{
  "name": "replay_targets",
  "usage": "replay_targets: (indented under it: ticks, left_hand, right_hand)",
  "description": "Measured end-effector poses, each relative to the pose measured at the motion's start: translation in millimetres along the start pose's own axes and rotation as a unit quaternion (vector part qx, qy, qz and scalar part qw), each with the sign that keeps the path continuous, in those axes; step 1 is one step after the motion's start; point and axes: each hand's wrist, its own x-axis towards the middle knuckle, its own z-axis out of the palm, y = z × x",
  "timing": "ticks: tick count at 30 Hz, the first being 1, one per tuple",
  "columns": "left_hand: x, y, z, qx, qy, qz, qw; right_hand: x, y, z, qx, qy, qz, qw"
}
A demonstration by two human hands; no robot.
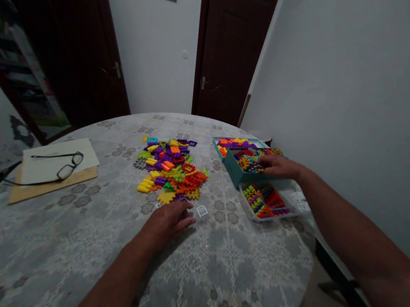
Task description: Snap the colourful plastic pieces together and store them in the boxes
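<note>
My left hand (pixel 170 219) rests on the table just in front of a heap of colourful plastic building pieces (pixel 176 165), fingers apart and nothing held. A small white printed square (pixel 202 211) lies right of its fingertips. Over a teal box (pixel 234 167) on the right, my right hand (pixel 278 165) reaches among interlocking toothed pieces (pixel 248 158). Its fingers are drawn together at them; what is between them, if anything, is hidden. Nearer to me, a clear plastic tub (pixel 252 213) holds rows of green, red, orange and purple pieces (pixel 264 201).
Behind the teal box, a shallow teal tray (pixel 216 146) holds purple, yellow and orange pieces. Eyeglasses (pixel 65 170) lie on paper (pixel 30 167) over a tan board (pixel 53 185) at the left. A patterned cloth (pixel 208 276) covers the round table. A white wall (pixel 370 72) stands close on the right.
</note>
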Motion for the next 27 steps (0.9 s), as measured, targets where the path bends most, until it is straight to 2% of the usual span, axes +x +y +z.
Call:
replay_targets:
  ticks: [3, 10, 15, 19, 21, 25, 27]
  left_hand:
    - [0.7, -0.8, 1.1, 0.011, 0.001, 0.001, 1.000]
    - [0.2, -2.9, 2.2, 0.053, 0.011, 0.018, 0.998]
    - [-0.9, -0.1, -0.1, 0.075, 0.036, 0.023, 0.996]
    - [1.5, 1.8, -5.8, 0.087, 0.099, 0.010, 0.991]
    - [2.2, 3.3, -11.1, 0.096, 0.154, 0.000, 0.983]
    - [0.4, 5.4, -25.8, 0.126, 0.287, -0.032, 0.949]
    - [-0.7, 2.7, -32.1, 0.134, 0.335, -0.058, 0.931]
  right_hand:
    - [3.9, -0.7, 3.8, -0.053, 0.004, 0.002, 0.999]
    - [10.5, -1.6, 16.6, -0.060, -0.047, -0.046, 0.996]
    - [1.5, -0.8, 22.0, -0.055, -0.011, -0.044, 0.997]
    - [-9.8, -1.1, 24.1, -0.059, 0.049, -0.045, 0.996]
    - [-14.7, -2.4, 26.6, -0.069, 0.067, -0.043, 0.994]
    - [-19.9, -5.8, 34.9, -0.090, 0.060, -0.035, 0.994]
    - [-20.3, -7.1, 38.6, -0.109, 0.046, -0.031, 0.992]
